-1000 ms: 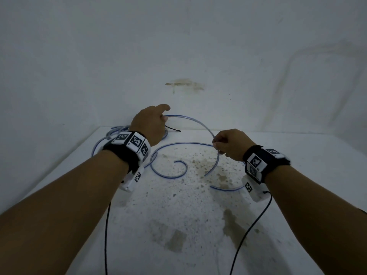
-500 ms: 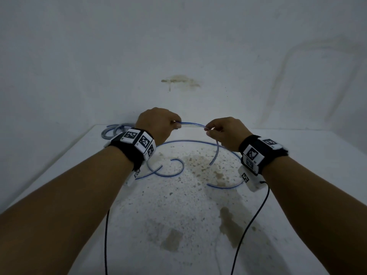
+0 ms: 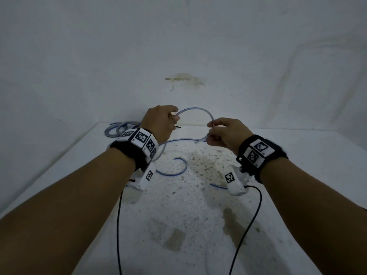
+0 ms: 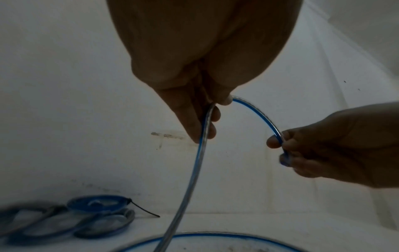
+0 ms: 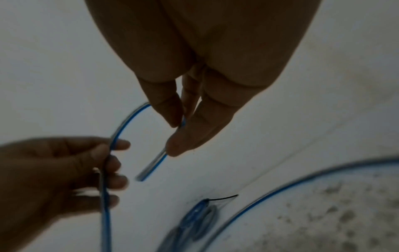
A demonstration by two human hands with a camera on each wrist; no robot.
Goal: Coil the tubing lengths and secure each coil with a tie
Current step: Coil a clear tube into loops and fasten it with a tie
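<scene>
— Above the middle of the stained table (image 3: 297,175), why is the tubing (image 3: 195,111) arched between both hands?

— It looks like the first loop of a coil. The right hand (image 3: 226,135) pinches it close to its free end between thumb and fingertips; the left hand (image 3: 158,124) has its fingers curled round the run that drops to the table.

— How many lengths?

— One in hand, trailing in loose curves on the table. At the far left lie coiled lengths (image 3: 119,129), perhaps two or three; blur prevents an exact count. One black tie (image 5: 224,197) sticks out of them.
</scene>
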